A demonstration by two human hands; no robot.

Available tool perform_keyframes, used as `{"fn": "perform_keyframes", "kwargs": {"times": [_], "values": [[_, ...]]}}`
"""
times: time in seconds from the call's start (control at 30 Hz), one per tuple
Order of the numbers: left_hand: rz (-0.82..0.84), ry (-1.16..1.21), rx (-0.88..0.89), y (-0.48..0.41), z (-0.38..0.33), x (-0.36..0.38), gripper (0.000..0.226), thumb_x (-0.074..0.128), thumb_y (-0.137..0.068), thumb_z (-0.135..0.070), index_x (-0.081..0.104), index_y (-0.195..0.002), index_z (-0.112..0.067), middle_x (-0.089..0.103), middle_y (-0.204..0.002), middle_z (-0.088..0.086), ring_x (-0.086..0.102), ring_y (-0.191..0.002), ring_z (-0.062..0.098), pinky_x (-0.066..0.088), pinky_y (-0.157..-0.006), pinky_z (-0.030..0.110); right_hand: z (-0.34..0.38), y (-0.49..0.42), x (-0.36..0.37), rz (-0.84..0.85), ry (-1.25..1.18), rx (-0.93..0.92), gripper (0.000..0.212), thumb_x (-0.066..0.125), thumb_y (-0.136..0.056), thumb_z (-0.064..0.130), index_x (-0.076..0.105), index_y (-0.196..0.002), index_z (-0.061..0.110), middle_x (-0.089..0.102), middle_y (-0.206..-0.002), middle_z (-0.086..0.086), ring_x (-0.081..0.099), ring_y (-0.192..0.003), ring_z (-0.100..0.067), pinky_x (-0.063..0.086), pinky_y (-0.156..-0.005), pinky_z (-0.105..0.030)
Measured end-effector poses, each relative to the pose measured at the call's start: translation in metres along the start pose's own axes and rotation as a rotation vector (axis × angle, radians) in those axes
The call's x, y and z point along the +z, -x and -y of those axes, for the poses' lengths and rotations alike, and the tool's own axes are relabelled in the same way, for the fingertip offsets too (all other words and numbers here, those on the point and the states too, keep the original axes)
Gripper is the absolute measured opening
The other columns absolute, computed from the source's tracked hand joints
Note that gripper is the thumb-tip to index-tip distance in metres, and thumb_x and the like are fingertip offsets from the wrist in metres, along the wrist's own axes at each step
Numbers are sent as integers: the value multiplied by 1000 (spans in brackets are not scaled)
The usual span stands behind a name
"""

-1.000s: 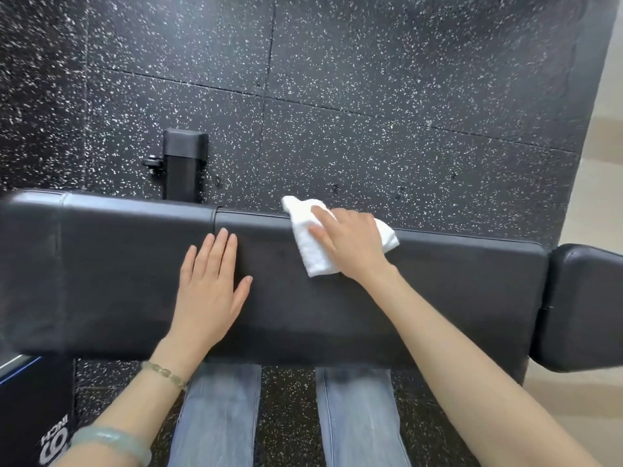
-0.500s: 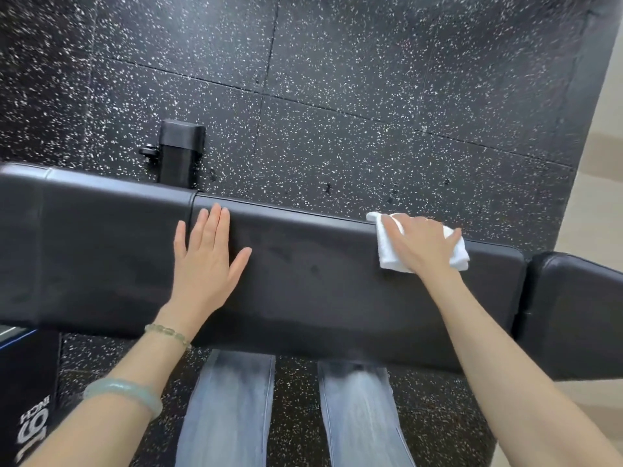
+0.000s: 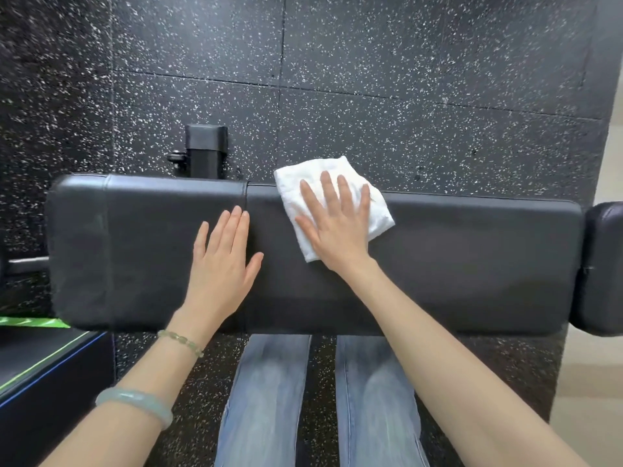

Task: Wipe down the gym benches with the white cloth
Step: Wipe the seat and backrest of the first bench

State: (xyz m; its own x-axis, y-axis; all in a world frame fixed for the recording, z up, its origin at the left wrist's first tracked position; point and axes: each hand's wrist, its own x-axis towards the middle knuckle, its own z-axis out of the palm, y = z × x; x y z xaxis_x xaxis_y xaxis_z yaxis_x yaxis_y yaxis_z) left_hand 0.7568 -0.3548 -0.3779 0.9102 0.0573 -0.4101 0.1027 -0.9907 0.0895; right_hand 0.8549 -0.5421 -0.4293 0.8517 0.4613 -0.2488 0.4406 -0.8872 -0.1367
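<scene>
across the middle of the frame, a long black gym bench (image 3: 472, 264), with a seam a little left of centre; at its upper edge, just right of that seam, the white cloth (image 3: 296, 183), folded into a rough square, one corner past the far edge of the pad; flat on top of the cloth, the right hand (image 3: 337, 227), fingers straight and spread apart, pressing it down on the pad, not curled round it; left of centre, the left hand (image 3: 222, 261), palm down on the bare pad, fingers straight and close together, thumb out to the side, holding nothing, fingertips at the seam; on the left wrist a beaded bracelet (image 3: 180, 342), lower on the forearm a pale green bangle (image 3: 135, 404); at the right edge, a second black pad (image 3: 606, 264), just beside the bench end; above the bench, upper left of centre, a black frame post (image 3: 205, 150); behind everything, black speckled floor tiles (image 3: 404, 96); at the bottom centre, blue jeans (image 3: 269, 399); in the lower left corner, a dark box (image 3: 50, 365) with green and blue edging.
</scene>
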Motion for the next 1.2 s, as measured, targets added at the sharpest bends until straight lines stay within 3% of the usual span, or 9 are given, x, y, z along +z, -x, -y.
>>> {"fn": "perform_keyframes", "kwargs": {"times": [0.17, 0.3, 0.43, 0.6, 0.67, 0.8, 0.93, 1.1, 1.2], "values": [[-12, 21, 42, 9, -2, 4, 64, 29, -93, -42, 28, -145, -4, 30, -151, 12, 25, -141, 25, 15, -114, 46, 4, -6, -3, 32, -6, 55, 56, 29, -94, 57, 42, -142, 30, 41, -148, -9, 37, -134, -36, 15, -105, -66], [-45, 24, 44, 6, 1, 5, 64, 30, -94, -41, 28, -145, -4, 30, -151, 13, 25, -141, 26, 13, -114, 44, 18, -39, -11, 162, -79, 307, 58, 17, -95, 62, 30, -145, 37, 29, -154, -1, 20, -142, -31, -2, -106, -67], [-40, 32, 28, 12, 5, 7, 64, 29, -94, -42, 26, -145, -3, 27, -152, 14, 22, -142, 26, 11, -115, 44, 30, -5, 3, -53, -55, 145, 47, 30, -98, 47, 47, -139, 30, 43, -146, -6, 36, -135, -34, 11, -106, -68], [-50, 52, 34, 29, 3, 12, 65, 30, -94, -42, 25, -146, -3, 27, -152, 14, 21, -142, 26, 12, -115, 44, 38, 69, 23, -62, -60, 23, 57, 35, -97, 53, 31, -148, 28, 25, -156, -8, 19, -143, -35, 7, -109, -68], [-50, 64, 40, 37, 1, 16, 65, 31, -93, -42, 26, -145, -3, 27, -152, 14, 22, -141, 26, 12, -115, 44, 40, 95, 32, -74, -48, -1, 56, 35, -98, 53, 34, -147, 27, 28, -155, -8, 22, -142, -34, 13, -111, -64], [-43, 64, 81, 53, -7, 18, 65, 32, -92, -41, 29, -144, -2, 30, -150, 16, 25, -140, 28, 16, -114, 46, 27, 134, 41, -225, -12, -71, 39, 54, -95, 31, 57, -132, 22, 52, -140, -8, 43, -128, -31, 37, -98, -49], [-20, 67, 156, 69, -17, 14, 61, 42, -93, -33, 29, -144, -1, 31, -150, 16, 27, -139, 29, 18, -114, 48, 2, 161, 32, -259, -63, -49, 32, 56, -85, 6, 67, -113, 16, 64, -122, -8, 53, -96, -29, 40, -69, -38], [11, 40, 247, 87, -34, -14, 63, 57, -90, -27, 34, -141, 2, 38, -145, 18, 33, -136, 32, 23, -112, 49, -9, 170, -16, -13, -218, 74, 31, 60, -62, -4, 71, -89, 7, 70, -101, -14, 57, -67, -33, 53, -63, -36], [13, 23, 288, 104, -46, -53, 64, 60, -88, -27, 37, -139, 2, 42, -143, 18, 35, -135, 32, 24, -112, 48, -8, 186, -70, 52, -352, 205, 30, 64, -60, -7, 73, -86, 5, 70, -96, -18, 59, -71, -42, 55, -71, -43]]}}
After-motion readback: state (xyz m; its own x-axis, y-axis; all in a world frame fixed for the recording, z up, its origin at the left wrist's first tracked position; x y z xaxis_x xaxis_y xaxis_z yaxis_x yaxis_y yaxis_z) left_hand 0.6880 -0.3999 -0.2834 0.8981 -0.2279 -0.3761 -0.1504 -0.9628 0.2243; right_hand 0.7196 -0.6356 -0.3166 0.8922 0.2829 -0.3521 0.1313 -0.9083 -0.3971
